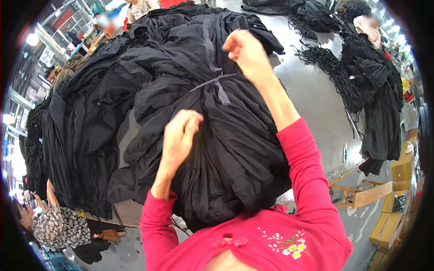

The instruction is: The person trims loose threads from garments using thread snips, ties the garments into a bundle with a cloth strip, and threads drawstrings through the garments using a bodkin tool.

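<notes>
A big bundle of black cloth garments (235, 158) lies on the table in front of me, gathered at its middle by a knotted grey fabric strip (208, 84). My left hand (178, 137) is over the near left part of the bundle, fingers loosely bent and thumb apart, slightly blurred. Farther forward, my right hand (246, 52) is raised over the black cloth, right of the strip's long tail. Its fingers are curved and spaced, and nothing shows between them. Neither hand touches the knot.
More black cloth (86, 135) is heaped to the left. Tangled black cords (332, 74) and hanging black garments (377, 104) lie along the right of the metal table (300, 88). A person in a patterned top (61, 227) is at the lower left. Cardboard boxes (387, 229) stand at the right.
</notes>
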Tool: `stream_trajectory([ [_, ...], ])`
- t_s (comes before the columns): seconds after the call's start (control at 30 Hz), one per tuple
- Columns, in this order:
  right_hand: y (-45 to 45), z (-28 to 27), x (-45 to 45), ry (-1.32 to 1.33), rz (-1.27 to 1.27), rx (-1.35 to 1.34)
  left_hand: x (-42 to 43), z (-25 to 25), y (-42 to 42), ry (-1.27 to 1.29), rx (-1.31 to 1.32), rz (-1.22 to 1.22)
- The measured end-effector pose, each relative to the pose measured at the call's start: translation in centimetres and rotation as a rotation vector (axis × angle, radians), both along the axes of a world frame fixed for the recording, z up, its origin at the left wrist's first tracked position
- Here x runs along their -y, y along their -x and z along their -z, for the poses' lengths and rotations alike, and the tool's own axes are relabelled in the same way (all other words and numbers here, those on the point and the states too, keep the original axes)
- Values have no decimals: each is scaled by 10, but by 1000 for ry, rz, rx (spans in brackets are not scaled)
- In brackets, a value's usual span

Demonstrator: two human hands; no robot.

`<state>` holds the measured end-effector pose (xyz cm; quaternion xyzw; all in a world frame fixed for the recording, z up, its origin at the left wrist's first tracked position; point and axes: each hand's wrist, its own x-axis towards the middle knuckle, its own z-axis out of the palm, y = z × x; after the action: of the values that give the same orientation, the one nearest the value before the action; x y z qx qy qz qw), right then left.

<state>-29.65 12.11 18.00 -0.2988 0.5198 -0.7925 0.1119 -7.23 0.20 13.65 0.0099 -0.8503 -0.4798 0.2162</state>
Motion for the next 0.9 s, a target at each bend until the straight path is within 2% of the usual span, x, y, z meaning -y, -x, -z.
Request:
stream_trajectory([
  [0.03, 5, -9, -5, 383, -257, 387, 6, -9, 8, 172, -121, -68],
  [0.07, 5, -18, -16, 515, -349, 427, 5, -17, 20, 149, -98, -160],
  [0.13, 6, -10, -25, 91, 14, -61, 18, 4, 61, 417, -162, -244],
  [0.17, 4, 1, -32, -253, 111, -241, 16, 13, 75, 569, -117, -309],
  [0.2, 13, 33, -26, -476, 241, -476, 22, 30, 91, 851, -264, -419],
  [0.23, -2, 41, -27, -721, 252, -650, 18, 29, 98, 837, -208, -419],
  [0.27, -1, 71, -18, -603, 365, -961, 14, 27, 106, 827, -149, -407],
  [0.3, -15, 71, -18, -629, 409, -984, 9, 19, 110, 762, -114, -374],
  [0.37, -11, 67, -19, -656, 206, -956, -5, 3, 98, 285, 142, -82],
  [0.4, -17, 56, -23, -801, 188, -993, -9, -2, 90, 173, 93, 58],
  [0.43, -14, 58, -27, -825, 151, -970, -14, -15, 72, 53, -99, 33],
  [0.47, -6, 57, -31, -851, 110, -955, 0, -35, 53, 74, -49, -83],
  [0.5, 5, 55, -48, -567, -29, -817, 28, -36, 40, -111, -138, -120],
  [0.53, 24, 57, -66, -572, 127, -896, 73, -29, 25, -208, -234, -55],
  [0.57, 53, 75, -84, -497, 193, -692, 103, -26, 7, -580, -170, -75],
  [0.6, 68, 88, -108, -348, 35, -29, 136, -15, -2, -905, -110, -383],
  [0.63, 70, 95, -111, -335, 110, 81, 170, 15, -20, -797, -120, -239],
  [0.67, 71, 103, -112, -317, 189, 189, 178, 22, -29, -718, -12, -309],
  [0.73, 87, 129, -106, -245, 274, 215, 165, 25, -36, -553, 212, -637],
  [0.77, 92, 131, -106, -141, 272, 318, 172, 34, -41, -331, 310, -735],
  [0.8, 102, 134, -108, -139, 275, 319, 174, 38, -39, -183, 222, -768],
  [0.83, 115, 134, -110, -52, 330, 471, 176, 44, -38, -39, 138, -802],
  [0.9, 139, 136, -122, 158, 456, 777, 125, 11, -18, 269, -33, -738],
])
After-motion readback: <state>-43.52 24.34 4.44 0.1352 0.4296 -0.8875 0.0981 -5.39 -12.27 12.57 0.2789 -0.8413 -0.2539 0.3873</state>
